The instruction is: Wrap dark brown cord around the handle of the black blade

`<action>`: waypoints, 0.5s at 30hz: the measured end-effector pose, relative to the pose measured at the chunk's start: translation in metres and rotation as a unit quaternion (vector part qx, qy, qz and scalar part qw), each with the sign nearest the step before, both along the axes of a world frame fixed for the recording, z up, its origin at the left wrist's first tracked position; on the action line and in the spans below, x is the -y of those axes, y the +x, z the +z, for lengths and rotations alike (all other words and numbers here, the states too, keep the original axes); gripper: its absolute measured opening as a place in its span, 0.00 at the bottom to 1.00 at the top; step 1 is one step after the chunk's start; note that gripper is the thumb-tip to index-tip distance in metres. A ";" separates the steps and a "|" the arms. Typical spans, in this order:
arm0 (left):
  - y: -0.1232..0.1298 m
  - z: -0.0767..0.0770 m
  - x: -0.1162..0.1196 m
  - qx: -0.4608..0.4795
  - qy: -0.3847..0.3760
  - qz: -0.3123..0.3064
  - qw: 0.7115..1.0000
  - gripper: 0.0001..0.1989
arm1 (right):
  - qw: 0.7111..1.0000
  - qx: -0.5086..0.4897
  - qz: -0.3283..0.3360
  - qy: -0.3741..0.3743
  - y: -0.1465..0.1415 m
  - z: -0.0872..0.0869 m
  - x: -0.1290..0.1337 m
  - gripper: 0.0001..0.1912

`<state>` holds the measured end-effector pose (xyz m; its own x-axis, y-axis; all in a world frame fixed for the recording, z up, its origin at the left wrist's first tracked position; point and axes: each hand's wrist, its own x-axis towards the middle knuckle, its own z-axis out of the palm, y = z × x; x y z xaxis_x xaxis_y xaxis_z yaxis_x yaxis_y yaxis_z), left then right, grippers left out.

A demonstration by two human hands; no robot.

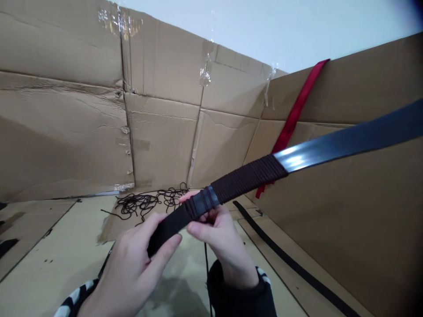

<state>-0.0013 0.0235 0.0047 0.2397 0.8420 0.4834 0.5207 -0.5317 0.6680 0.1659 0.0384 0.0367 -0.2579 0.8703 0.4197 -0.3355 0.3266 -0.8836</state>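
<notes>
A long, curved, glossy dark piece [346, 140], shaped like a sword or its scabbard, slants up to the right and out of view. Tight turns of dark brown cord [249, 179] cover its middle, with a few looser turns lower down. My left hand [132, 259] is wrapped round its matte black lower end. Closed below the looser turns, my right hand [220, 235] grips the piece with thumb and fingers; some of its fingers are hidden behind it. A dark cord [207, 268] hangs down beside my right wrist.
Tangled dark cord [142, 203] lies on a cardboard sheet [107, 229] at the back. Taped cardboard walls [161, 136] stand behind and to the right. A red strip [299, 103] hangs over the right wall. A black curved strip [284, 257] lies below it.
</notes>
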 end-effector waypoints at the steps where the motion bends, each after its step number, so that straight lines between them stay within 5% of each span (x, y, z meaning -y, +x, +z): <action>1: -0.001 0.001 0.000 -0.008 0.025 0.024 0.999 0.15 | 1.000 0.004 -0.007 0.009 0.003 0.000 0.000 0.13; 6: -0.007 0.004 -0.007 -0.096 0.182 0.165 0.965 0.15 | 0.986 0.147 -0.073 0.027 0.015 0.004 0.005 0.09; 11: -0.010 0.001 -0.015 -0.222 0.380 0.260 0.859 0.14 | 0.967 0.190 -0.157 0.062 0.000 0.009 0.013 0.09; 15: -0.006 -0.001 -0.015 -0.269 0.429 0.276 0.817 0.17 | 0.903 0.264 -0.315 0.122 -0.014 0.006 0.012 0.09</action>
